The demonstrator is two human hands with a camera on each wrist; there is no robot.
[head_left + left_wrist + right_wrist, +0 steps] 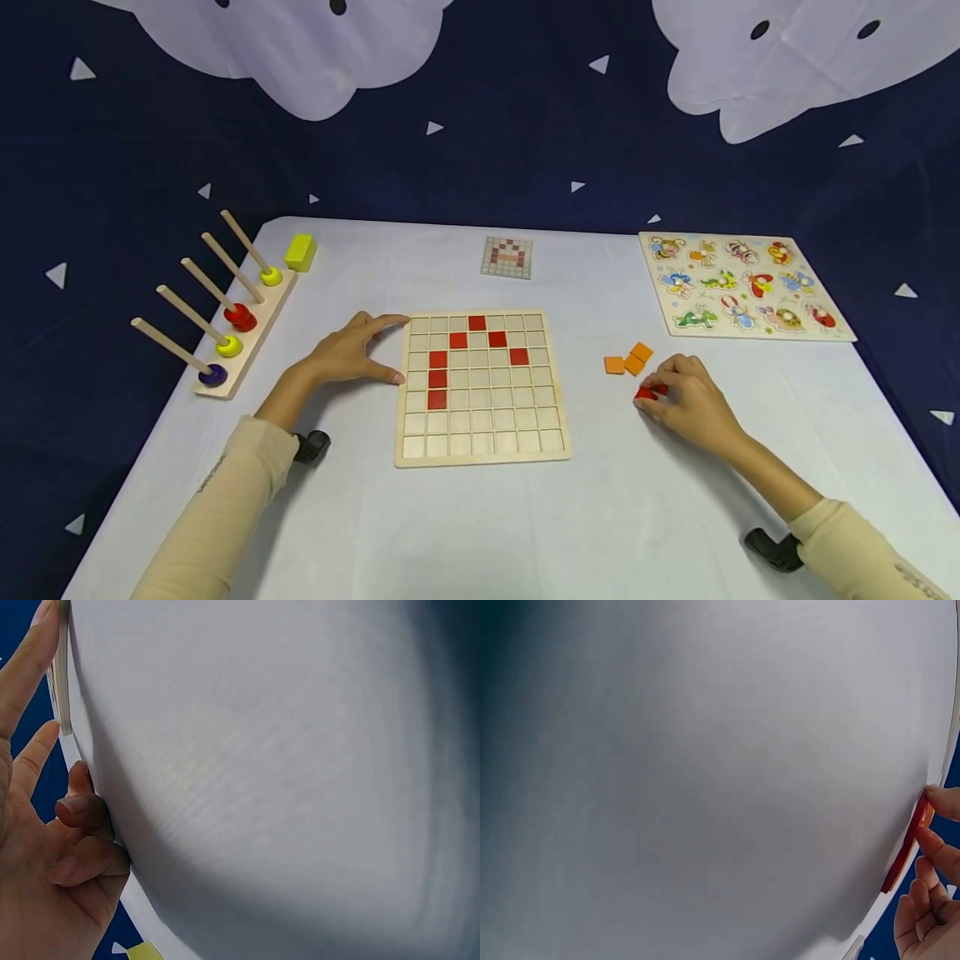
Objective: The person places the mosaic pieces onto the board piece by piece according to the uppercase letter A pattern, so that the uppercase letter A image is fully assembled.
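Note:
A wooden grid board (480, 461) lies in the middle of the table, with several red square tiles (437, 379) set in its cells as a peaked shape. My left hand (347, 352) is at its left edge. There the index finger and thumb stretch apart, their tips at the frame, and the other fingers curl in the left wrist view. To the right of the board, my right hand (693, 404) pinches a red tile (645, 394) between thumb and fingers, low over the table. Red pieces (906, 844) show at those fingertips in the right wrist view, partly hidden by them.
Several orange tiles (614, 365) lie beside the right hand. A small pattern card (507, 257) is behind the board. An insect puzzle board (750, 287) lies at back right. On the left stand a peg stacker (251, 333) with colored rings and a yellow block (301, 252).

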